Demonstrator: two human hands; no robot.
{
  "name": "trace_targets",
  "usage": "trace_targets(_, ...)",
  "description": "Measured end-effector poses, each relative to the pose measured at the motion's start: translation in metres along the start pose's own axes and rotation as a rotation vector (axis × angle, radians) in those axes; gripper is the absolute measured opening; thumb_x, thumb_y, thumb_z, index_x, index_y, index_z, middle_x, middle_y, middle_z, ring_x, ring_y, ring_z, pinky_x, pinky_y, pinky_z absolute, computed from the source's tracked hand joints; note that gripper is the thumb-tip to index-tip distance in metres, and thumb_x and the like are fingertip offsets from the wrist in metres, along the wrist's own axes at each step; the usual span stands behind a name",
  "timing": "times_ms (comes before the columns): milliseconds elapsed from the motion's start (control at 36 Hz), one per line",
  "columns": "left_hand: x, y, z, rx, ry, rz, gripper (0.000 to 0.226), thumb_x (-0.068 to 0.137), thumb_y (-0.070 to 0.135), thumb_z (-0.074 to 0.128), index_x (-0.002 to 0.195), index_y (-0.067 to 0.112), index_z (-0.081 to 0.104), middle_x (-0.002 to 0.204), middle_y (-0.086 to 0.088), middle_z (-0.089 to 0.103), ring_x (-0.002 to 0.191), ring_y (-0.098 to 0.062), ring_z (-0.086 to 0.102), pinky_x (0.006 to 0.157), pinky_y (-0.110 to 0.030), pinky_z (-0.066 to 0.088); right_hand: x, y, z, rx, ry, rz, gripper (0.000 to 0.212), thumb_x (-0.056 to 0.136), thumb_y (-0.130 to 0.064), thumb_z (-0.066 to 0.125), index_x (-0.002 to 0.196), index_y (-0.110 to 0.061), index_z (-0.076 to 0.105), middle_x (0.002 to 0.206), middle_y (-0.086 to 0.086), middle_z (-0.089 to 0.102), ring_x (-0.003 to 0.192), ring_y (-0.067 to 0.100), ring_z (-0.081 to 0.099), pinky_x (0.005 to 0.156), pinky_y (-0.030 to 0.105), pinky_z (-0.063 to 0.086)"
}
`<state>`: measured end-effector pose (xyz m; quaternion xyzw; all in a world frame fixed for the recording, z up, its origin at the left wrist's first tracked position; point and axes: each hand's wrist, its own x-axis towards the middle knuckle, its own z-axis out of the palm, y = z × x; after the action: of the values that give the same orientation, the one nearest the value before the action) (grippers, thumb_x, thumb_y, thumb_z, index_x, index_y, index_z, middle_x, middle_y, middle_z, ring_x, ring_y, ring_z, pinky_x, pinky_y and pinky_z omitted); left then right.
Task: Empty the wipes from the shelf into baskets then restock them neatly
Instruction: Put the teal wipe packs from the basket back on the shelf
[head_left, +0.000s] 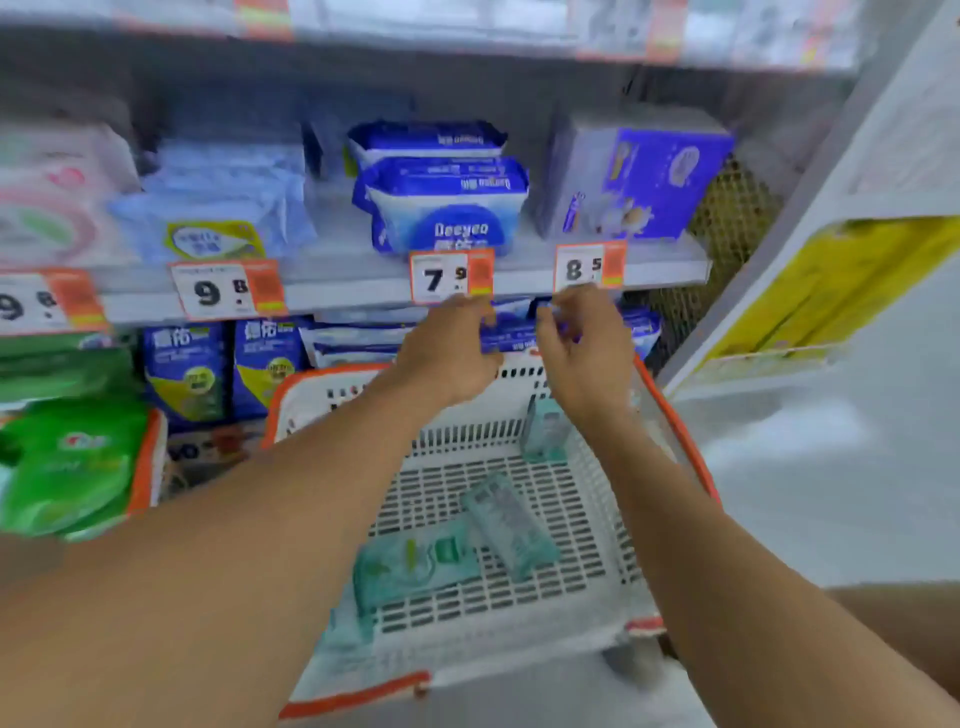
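Two hands (452, 358) (582, 353) at blue wipes pack (511, 338) | basket (670, 415) below | price tags (451, 276) above

Two bare arms show, with no sleeves on them. The left hand (449, 358) and the right hand (584, 353) wear nothing. The picture is too blurry to see the fingernails well.

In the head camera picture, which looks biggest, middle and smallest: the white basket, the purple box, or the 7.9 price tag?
1. white basket, though it is nearest the camera
2. purple box
3. 7.9 price tag
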<state>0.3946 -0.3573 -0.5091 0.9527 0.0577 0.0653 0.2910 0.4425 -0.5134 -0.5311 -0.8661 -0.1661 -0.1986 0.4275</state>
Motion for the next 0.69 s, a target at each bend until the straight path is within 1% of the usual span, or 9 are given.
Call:
trace_targets(83, -0.055, -0.053, 0.061, 0.066, -0.408, -0.327, 0.064, 0.088, 0.033, 0.069, 0.142, 0.015, 0.041, 0.144, -0.010, 0.045, 0.122, -0.029, 0.052, 0.097, -0.037, 0.047, -0.063, 0.083, 0.031, -0.300, -0.796, 0.549, 0.090, 0.076, -0.056, 0.078, 0.144, -0.011, 0.042, 0.141, 0.014, 0.052, 0.127, 0.031, 0.053, 0.103, 0.041, 0.047)
trace_targets(139, -0.090, -0.087, 0.084, 0.077, -0.517, -0.434, 0.064, 0.086, 0.030, 0.073, 0.140, 0.014, 0.043, 0.143, -0.011, 0.046, 0.121, -0.027, 0.053, 0.095, -0.031, 0.045, -0.097, 0.105, 0.038, -0.475, -1.190, 0.638, 0.116, 0.069, -0.067, 0.077, 0.155, -0.009, 0.026, 0.158, 0.013, 0.034, 0.140, 0.030, 0.041, 0.113, 0.040, 0.038)
trace_targets(167, -0.105, -0.101, 0.092, 0.070, -0.549, -0.483, 0.057, 0.085, 0.027, 0.073, 0.133, 0.014, 0.047, 0.139, -0.012, 0.050, 0.115, -0.026, 0.055, 0.091, -0.029, 0.047, -0.110, 0.112, 0.041, -0.558, -1.271, 0.642, 0.118, 0.070, -0.068, 0.076, 0.155, -0.006, 0.023, 0.159, 0.015, 0.032, 0.141, 0.031, 0.040, 0.113, 0.039, 0.038)
trace_targets(278, -0.136, -0.136, 0.118, 0.060, -0.650, -0.614, 0.070, 0.085, 0.025, 0.073, 0.144, 0.012, 0.038, 0.144, -0.012, 0.045, 0.122, -0.026, 0.052, 0.087, -0.025, 0.044, -0.135, 0.122, 0.057, -0.616, -1.233, 0.668, 0.118, 0.062, -0.062, 0.085, 0.147, -0.003, 0.030, 0.146, 0.014, 0.048, 0.131, 0.030, 0.050, 0.103, 0.038, 0.047)
trace_targets(389, -0.127, -0.148, 0.134, 0.097, -0.735, -0.574, 0.078, 0.083, 0.025, 0.075, 0.148, 0.013, 0.035, 0.147, -0.011, 0.043, 0.124, -0.026, 0.051, 0.096, -0.029, 0.046, -0.148, 0.125, 0.085, -0.676, -1.251, 0.613, 0.125, 0.061, -0.063, 0.085, 0.152, -0.006, 0.020, 0.148, 0.015, 0.039, 0.135, 0.033, 0.044, 0.106, 0.042, 0.044)
trace_targets(472, -0.121, -0.153, 0.138, 0.209, -0.850, -0.533, 0.096, 0.075, 0.033, 0.083, 0.151, 0.013, 0.028, 0.150, -0.010, 0.039, 0.129, -0.027, 0.046, 0.104, -0.034, 0.044, -0.165, 0.130, 0.093, -0.758, -1.181, 0.504, 0.116, 0.062, -0.059, 0.083, 0.148, -0.007, 0.025, 0.139, 0.015, 0.043, 0.126, 0.035, 0.050, 0.098, 0.044, 0.049)
trace_targets(556, -0.119, -0.157, 0.146, 0.297, -0.924, -0.483, 0.096, 0.069, 0.039, 0.087, 0.146, 0.015, 0.034, 0.144, -0.008, 0.045, 0.123, -0.027, 0.050, 0.101, -0.039, 0.046, -0.158, 0.132, 0.095, -0.716, -1.188, 0.527, 0.100, 0.065, -0.055, 0.080, 0.141, -0.008, 0.037, 0.129, 0.013, 0.052, 0.116, 0.031, 0.056, 0.090, 0.038, 0.053)
trace_targets(611, -0.118, -0.155, 0.151, 0.347, -0.919, -0.450, 0.096, 0.068, 0.038, 0.087, 0.146, 0.018, 0.035, 0.143, -0.007, 0.047, 0.122, -0.028, 0.052, 0.102, -0.044, 0.046, -0.137, 0.133, 0.088, -0.549, -1.257, 0.668, 0.081, 0.070, -0.050, 0.078, 0.134, -0.011, 0.049, 0.118, 0.009, 0.059, 0.104, 0.028, 0.061, 0.083, 0.036, 0.057)
trace_targets(694, -0.121, -0.154, 0.157, 0.449, -0.853, -0.389, 0.074, 0.074, 0.032, 0.082, 0.136, 0.017, 0.043, 0.130, -0.006, 0.053, 0.114, -0.028, 0.055, 0.098, -0.043, 0.046, -0.111, 0.139, 0.068, 0.102, -1.273, 1.192, 0.057, 0.086, -0.034, 0.066, 0.134, -0.009, 0.049, 0.125, 0.017, 0.057, 0.111, 0.037, 0.061, 0.090, 0.056, 0.055)
